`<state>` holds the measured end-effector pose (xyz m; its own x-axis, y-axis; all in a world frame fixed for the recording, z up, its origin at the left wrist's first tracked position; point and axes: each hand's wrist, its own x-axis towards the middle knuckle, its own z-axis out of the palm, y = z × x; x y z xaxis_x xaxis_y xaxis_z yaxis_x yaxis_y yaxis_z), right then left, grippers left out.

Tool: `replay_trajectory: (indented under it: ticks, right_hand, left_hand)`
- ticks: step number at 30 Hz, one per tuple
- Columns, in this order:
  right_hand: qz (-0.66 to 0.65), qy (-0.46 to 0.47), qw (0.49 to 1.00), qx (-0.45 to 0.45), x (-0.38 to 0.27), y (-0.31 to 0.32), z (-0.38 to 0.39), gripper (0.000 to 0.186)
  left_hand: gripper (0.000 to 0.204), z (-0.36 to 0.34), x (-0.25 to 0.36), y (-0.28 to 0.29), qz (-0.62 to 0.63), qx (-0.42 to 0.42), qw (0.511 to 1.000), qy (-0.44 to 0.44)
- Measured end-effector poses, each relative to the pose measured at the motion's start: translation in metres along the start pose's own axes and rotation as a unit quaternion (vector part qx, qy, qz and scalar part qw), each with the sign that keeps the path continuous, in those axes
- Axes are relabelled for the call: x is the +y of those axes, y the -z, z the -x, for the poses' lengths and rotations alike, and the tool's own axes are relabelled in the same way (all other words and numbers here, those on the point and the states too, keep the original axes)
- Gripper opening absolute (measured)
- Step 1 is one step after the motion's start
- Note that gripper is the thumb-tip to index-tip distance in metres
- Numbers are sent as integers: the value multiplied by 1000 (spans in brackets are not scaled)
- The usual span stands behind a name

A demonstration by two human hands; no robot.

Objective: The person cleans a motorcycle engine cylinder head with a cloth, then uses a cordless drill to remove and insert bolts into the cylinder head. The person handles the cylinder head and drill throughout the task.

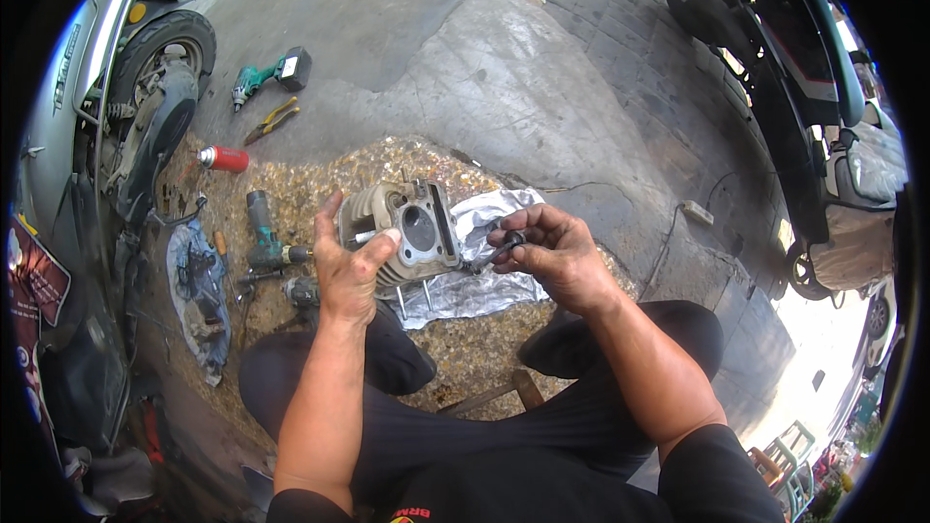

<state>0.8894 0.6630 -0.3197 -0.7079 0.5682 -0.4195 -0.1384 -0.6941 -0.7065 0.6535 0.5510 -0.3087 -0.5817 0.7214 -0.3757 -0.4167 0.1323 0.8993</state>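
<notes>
My left hand [347,276] grips a finned metal engine cylinder [441,254] from its left side, thumb and fingers closed on it. The cylinder's round bore faces up toward me, and thin metal studs stick out of its edges. Close by the cylinder's right edge, my right hand [567,261] pinches a small dark part [514,239] with a rounded head and a narrow shaft; its exact kind I cannot make out. Beneath both hands a crumpled silvery-grey cloth [475,300] lies on the speckled ground, partly hidden by the cylinder.
Left of the cylinder lie a green-black power tool [260,223], a screwdriver [221,242] and a bluish plastic sheet [215,349]. Farther off are a red spray can [228,159], yellow-handled pliers [271,123] and a cordless driver [257,79]. Scooters stand left [160,121] and right [790,136].
</notes>
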Motion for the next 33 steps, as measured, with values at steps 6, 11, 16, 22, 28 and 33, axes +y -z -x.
replay_trajectory:
  ticks: [6, 11, 16, 22, 28, 33]
  right_hand:
    - [-11, -14, 1000, 0, 2, 2, -1, 30]
    - [1, -36, 999, 13, 0, 0, -1, 28]
    - [26, -38, 999, 11, -2, -2, -1, 29]
    - [117, -46, 992, 20, -1, 0, -4, 28]
    - [531, -11, 847, 15, 2, 3, -4, 27]
    - [693, -95, 714, -21, 13, 9, -7, 30]
  left_hand:
    - [94, 0, 1, -1, 18, 1, 1000, -5]
    - [94, 0, 3, -2, 19, 1, 1000, -8]
    - [94, 1, 5, 0, 14, 0, 1000, -6]
    - [93, -1, 4, 3, 30, 2, 1000, -1]
    - [91, -1, 7, 5, 37, -16, 999, -1]
    - [94, -1, 11, 6, 29, -38, 999, 3]
